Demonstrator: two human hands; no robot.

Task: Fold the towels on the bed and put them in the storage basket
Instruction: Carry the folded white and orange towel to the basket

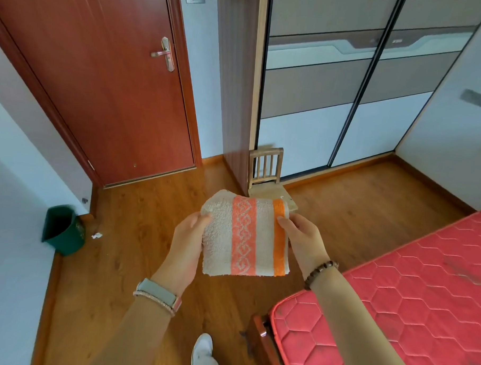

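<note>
A folded cream towel [245,235] with orange patterned stripes hangs in the air over the wooden floor, held between both hands. My left hand [188,240] grips its left edge, thumb on top. Its right edge is pinched by my right hand [303,237]. The bed with its red quilted mattress [411,286] lies at the lower right; no other towel shows on it. No storage basket is in view.
A small wooden chair [267,178] stands just beyond the towel, against the wardrobe [348,90] with sliding doors. A green bin [62,229] sits by the left wall. A closed red-brown door [108,80] is at the back left. My white shoe [203,349] shows below.
</note>
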